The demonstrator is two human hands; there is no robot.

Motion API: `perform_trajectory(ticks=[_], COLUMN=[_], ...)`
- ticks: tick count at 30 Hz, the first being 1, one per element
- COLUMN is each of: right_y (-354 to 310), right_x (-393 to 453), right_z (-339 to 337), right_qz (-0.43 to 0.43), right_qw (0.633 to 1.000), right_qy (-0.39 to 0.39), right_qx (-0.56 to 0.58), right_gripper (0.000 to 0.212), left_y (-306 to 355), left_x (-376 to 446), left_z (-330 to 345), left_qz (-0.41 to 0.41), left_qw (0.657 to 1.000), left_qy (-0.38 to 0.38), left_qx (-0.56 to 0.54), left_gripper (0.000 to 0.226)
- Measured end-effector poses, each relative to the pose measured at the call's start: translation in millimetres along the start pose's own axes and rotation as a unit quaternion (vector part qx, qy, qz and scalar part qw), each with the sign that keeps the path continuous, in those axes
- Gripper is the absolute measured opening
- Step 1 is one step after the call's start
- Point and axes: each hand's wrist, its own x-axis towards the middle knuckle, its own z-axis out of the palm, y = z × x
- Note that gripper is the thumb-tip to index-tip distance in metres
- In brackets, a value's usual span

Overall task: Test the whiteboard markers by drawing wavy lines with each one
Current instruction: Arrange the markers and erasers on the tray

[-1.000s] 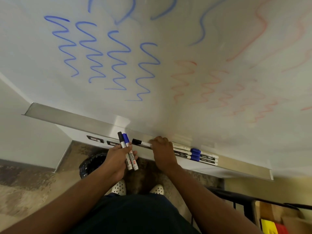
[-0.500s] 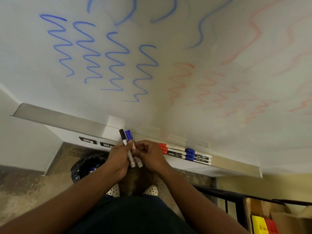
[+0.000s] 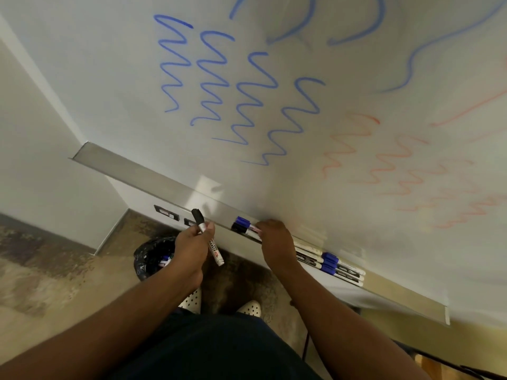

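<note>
The black-capped marker in the left hand carried red printing on its white barrel that read "MARKER", with a small red mark below it; the rest of the label was hidden by the fingers. On the markers lying in the tray, one dark barrel showed white letters that looked like "camlin", and a white barrel next to it had dark letters too small to read.

The left hand was closed around the black-capped marker, thumb and fingers curled on the barrel, the cap pointing up toward the whiteboard and the bottom end sticking out below the hand. This marker was held just in front of the tray, not touching it.

The right hand rested on the tray with its fingers curled down over two markers, a blue-capped marker and a second black-capped marker beside it. Their caps stuck out to the left of the fingers. I cannot tell if the fingers really gripped them or only pressed on them.

More markers with blue caps lay further right in the tray. The whiteboard above had blue wavy lines and faint red wavy lines.
</note>
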Motion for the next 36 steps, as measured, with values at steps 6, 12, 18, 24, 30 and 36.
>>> perform_trajectory(ticks=[6, 12, 18, 24, 30, 36], right_y=[2, -3, -39, -24, 4, 12], right_x=[-2, -21, -66, -67, -40, -27], right_z=[-2, -4, -36, -39, -31, -18], right_qz=[-0.023, 0.010, 0.255, 0.354, 0.323, 0.349], right_qw=[1.000, 0.995, 0.807, 0.700, 0.821, 0.843], right_qy=[-0.007, 0.060, 0.006, 0.093, 0.113, 0.119], right_qx=[-0.003, 0.084, 0.532, 0.613, 0.458, 0.391], right_gripper=[0.040, 0.040, 0.015, 0.018, 0.020, 0.020], left_y=[-4, -9, -12, -21, -17, -11], left_x=[7, 14, 16, 26, 58, 74], left_z=[-6, 2, 26, 53, 69, 71], left_qz=[0.031, 0.037, 0.116, 0.179, 0.209, 0.238], left_qw=[0.999, 0.999, 0.992, 0.977, 0.950, 0.917], left_qy=[0.008, -0.004, -0.047, -0.064, -0.005, 0.041], left_qx=[0.012, 0.011, 0.025, 0.101, 0.231, 0.316], left_gripper=[0.024, 0.038, 0.066, 0.028, 0.026, 0.021])
